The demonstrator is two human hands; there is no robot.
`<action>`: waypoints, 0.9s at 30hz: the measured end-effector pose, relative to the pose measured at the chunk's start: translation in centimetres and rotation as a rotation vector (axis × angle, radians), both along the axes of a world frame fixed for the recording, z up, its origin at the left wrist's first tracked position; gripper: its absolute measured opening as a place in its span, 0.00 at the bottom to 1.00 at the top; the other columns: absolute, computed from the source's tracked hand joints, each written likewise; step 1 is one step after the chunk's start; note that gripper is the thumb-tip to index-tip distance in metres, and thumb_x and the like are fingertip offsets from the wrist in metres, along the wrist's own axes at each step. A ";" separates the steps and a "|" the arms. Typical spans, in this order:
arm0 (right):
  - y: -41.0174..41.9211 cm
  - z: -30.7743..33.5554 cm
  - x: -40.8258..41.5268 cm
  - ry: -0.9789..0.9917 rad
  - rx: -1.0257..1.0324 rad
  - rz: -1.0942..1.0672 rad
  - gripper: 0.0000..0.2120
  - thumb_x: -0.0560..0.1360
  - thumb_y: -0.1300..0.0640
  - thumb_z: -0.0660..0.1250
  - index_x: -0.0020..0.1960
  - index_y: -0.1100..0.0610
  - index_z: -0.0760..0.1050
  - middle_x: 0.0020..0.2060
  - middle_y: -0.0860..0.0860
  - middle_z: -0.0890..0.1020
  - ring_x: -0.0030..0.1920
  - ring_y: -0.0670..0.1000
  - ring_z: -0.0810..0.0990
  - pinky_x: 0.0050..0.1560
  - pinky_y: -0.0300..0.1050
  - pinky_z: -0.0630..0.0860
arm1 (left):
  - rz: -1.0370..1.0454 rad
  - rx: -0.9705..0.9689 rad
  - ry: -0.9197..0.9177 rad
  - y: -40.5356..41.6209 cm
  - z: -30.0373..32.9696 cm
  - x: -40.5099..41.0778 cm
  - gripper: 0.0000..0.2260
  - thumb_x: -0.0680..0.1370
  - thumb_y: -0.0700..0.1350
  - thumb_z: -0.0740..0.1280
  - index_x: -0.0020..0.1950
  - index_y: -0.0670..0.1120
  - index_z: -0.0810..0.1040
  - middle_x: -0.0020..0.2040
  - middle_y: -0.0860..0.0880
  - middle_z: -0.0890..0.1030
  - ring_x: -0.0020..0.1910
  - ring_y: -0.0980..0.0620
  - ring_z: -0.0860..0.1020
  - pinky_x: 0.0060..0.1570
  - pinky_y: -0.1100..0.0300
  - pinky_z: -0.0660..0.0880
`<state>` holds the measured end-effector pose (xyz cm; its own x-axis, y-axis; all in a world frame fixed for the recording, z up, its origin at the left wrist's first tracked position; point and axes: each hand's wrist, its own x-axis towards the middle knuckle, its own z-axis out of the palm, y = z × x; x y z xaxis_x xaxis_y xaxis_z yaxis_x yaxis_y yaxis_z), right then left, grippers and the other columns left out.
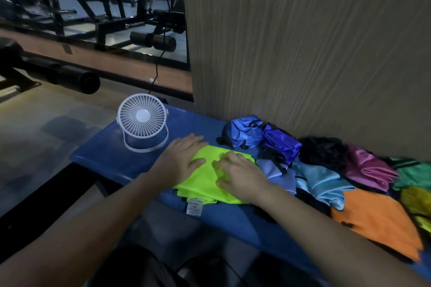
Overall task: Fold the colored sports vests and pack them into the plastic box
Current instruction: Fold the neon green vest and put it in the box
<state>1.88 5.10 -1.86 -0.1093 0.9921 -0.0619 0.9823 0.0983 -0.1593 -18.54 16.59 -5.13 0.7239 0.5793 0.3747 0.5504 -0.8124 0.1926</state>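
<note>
A neon green vest [205, 182] lies folded flat on the blue bench [109, 158], its white label hanging over the near edge. My left hand [182, 158] presses flat on the vest's left part, fingers straight. My right hand [238, 175] rests on the vest's right part with fingers spread and slightly bent. To the right lie more vests: crumpled blue ones [261, 135], a light blue one [319, 182], a black one [324, 149], a pink one [366, 170], a green one [412, 172] and an orange one [377, 219]. No plastic box is in view.
A small white desk fan [142, 121] stands on the bench's left end, close to my left hand. A wood-grain wall panel [303, 42] rises right behind the bench. Gym equipment and a mirror [93, 7] fill the far left.
</note>
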 end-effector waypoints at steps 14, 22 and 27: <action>-0.1 0.4 -0.6 0.077 -0.081 0.022 0.25 0.77 0.45 0.68 0.71 0.51 0.69 0.68 0.51 0.69 0.68 0.55 0.69 0.68 0.52 0.67 | 0.105 0.057 0.194 -0.4 -0.2 -1.8 0.30 0.71 0.70 0.58 0.64 0.55 0.80 0.59 0.50 0.80 0.54 0.46 0.81 0.56 0.47 0.73; 3.5 3.0 2.4 0.044 -0.065 -0.069 0.25 0.74 0.54 0.70 0.70 0.52 0.70 0.66 0.54 0.74 0.67 0.57 0.72 0.67 0.51 0.69 | 0.184 -0.673 0.280 4.0 5.1 -2.6 0.38 0.76 0.54 0.73 0.81 0.47 0.58 0.74 0.46 0.72 0.71 0.47 0.72 0.68 0.57 0.67; 5.3 2.7 3.3 -0.017 -0.204 -0.084 0.36 0.68 0.48 0.77 0.72 0.52 0.68 0.67 0.53 0.75 0.67 0.57 0.70 0.66 0.48 0.66 | 0.109 -0.610 0.455 5.1 5.5 -1.6 0.29 0.65 0.59 0.80 0.61 0.49 0.78 0.55 0.52 0.79 0.57 0.47 0.79 0.49 0.63 0.69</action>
